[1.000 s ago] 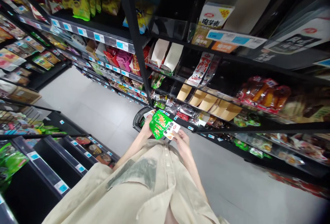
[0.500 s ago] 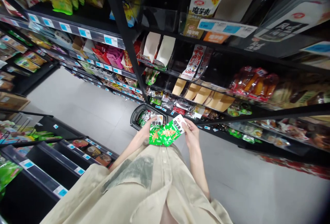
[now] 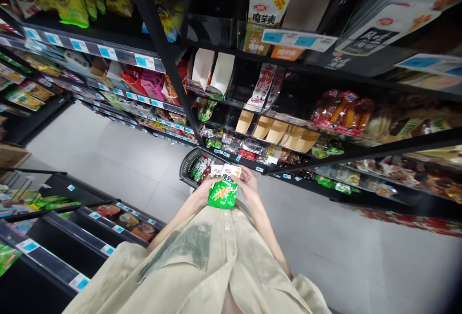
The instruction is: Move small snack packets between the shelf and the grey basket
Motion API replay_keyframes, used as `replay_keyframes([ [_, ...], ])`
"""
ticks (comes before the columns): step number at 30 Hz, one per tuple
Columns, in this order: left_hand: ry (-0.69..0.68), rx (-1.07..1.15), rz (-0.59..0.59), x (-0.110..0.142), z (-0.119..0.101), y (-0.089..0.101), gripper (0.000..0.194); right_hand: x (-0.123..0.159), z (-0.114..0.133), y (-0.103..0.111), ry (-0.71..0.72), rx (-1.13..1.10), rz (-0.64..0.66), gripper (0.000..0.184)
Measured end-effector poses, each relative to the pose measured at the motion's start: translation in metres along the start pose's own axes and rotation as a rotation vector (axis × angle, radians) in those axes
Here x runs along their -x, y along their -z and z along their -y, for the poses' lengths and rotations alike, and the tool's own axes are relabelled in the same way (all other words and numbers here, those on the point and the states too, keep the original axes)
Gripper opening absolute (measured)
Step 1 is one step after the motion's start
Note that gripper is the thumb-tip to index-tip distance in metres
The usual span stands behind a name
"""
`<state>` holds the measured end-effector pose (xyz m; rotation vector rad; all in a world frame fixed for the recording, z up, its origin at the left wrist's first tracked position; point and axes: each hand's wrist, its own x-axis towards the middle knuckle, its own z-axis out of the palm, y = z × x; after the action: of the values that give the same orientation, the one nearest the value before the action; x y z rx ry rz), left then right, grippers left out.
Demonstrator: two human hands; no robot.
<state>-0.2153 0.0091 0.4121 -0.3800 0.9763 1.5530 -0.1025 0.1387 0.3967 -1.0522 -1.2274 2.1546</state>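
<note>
Two green-and-white snack packets (image 3: 223, 193) overlap in front of my waist, one lying mostly over the other. My left hand (image 3: 204, 189) grips their left side, and my right hand (image 3: 248, 182) pinches the right edge near the white top. Just beyond the hands, a black shopping basket (image 3: 186, 165) rests on the floor with several packaged snacks (image 3: 200, 168) in it. The packets and my left hand cover part of the basket's near side.
A tall shelf (image 3: 202, 133) full of packaged snacks runs along the far side, with price tags on its edges. Cardboard boxes (image 3: 221, 74) stand on a middle tier. At the lower left is a black tiered display (image 3: 54, 237). Grey tiled floor (image 3: 144, 160) lies between.
The right packet has moved left and turned more upright, so it now overlaps the left one. My right hand has come closer to my left. The view has shifted slightly.
</note>
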Motion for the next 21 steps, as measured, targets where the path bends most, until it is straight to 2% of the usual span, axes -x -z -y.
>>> replay_keyframes([
  [4,-0.167,-0.025,-0.031,0.001,0.006,-0.003,0.049,0.002,-0.007,-0.002,-0.024,0.002,0.002,0.055],
  [8,-0.230,-0.022,-0.046,0.000,0.008,-0.007,0.062,0.003,-0.012,-0.004,-0.029,-0.004,-0.018,0.049],
  [15,-0.189,0.027,-0.023,-0.004,0.006,-0.008,0.040,0.006,-0.008,-0.002,-0.031,-0.009,0.001,0.049],
  [18,-0.183,0.046,-0.038,-0.007,0.006,-0.007,0.033,0.009,-0.009,-0.004,-0.055,0.022,0.059,0.049],
  [21,-0.195,0.041,-0.057,-0.011,0.004,-0.006,0.036,0.012,-0.011,-0.006,-0.067,0.068,0.129,0.050],
])
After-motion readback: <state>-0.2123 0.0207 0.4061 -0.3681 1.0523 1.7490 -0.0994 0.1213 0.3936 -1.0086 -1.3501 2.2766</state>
